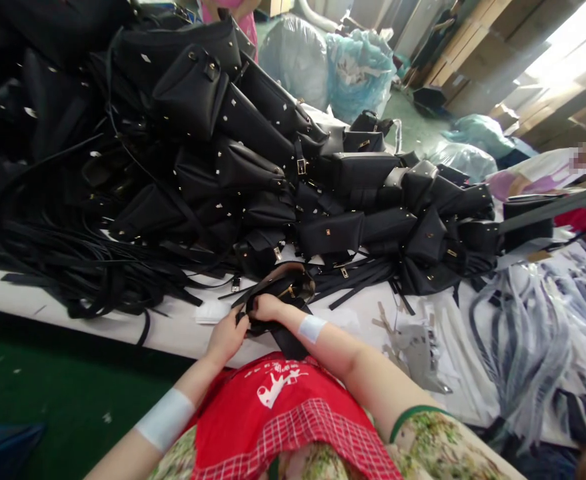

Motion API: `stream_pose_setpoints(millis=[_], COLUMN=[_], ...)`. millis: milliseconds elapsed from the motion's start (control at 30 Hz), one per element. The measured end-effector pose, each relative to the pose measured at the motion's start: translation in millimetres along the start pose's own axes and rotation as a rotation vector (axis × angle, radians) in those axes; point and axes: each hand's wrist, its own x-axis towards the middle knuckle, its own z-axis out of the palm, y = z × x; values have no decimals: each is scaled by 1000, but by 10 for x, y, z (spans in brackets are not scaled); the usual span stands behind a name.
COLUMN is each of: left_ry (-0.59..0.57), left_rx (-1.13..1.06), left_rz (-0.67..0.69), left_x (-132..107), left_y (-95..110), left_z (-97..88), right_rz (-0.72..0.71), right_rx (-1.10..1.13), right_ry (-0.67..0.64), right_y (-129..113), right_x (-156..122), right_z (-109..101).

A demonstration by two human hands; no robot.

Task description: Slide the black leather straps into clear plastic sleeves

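White worktable [173, 331] heaped with black bags [273, 153]: clutching one black handbag [285, 285] at the near edge in left hand [227, 337] and right hand [269, 308], both wrapping tight, seemingly around its strap [289, 341]. Best keeping that strap flat, untwisted.

Head view, close, tilted downward

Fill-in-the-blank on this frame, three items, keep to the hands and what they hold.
1. The left hand and right hand both grip one small bag coloured ____.
2. The apron below the arms is ____.
3. The band on the right wrist is ____.
Missing words: black; red; white.
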Motion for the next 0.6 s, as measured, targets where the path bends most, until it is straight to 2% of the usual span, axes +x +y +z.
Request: stream_pose_setpoints(millis=[67,167,267,333,400,500,600], left_ry=[-5,-15,-25,-26,-24,-23,-27], left_rx=[-22,-69,-102,-107,-105,-105,-106], left_rz=[4,4,-5,-16,-29,-31,15], left_x=[6,2,-10,-7,6,7,-37], left_y=[-10,-31,-49,-56,-55,-33,-12], left_z=[-27,-44,-37,-29,-21,-10,-28], right_rz=[-73,-132,-202,-248,-258,-224,-206], right_rx=[38,52,-61,-233,-390,-489,-562], right_ry=[-58,-7,-4,-35,-10,91,93], right_y=[142,403,622,706,733,690,634], right_x=[-66,-323,-675,-861,-960,-972,-932], right_z=[-223,-566,-725,-677,-537,-289,-150])
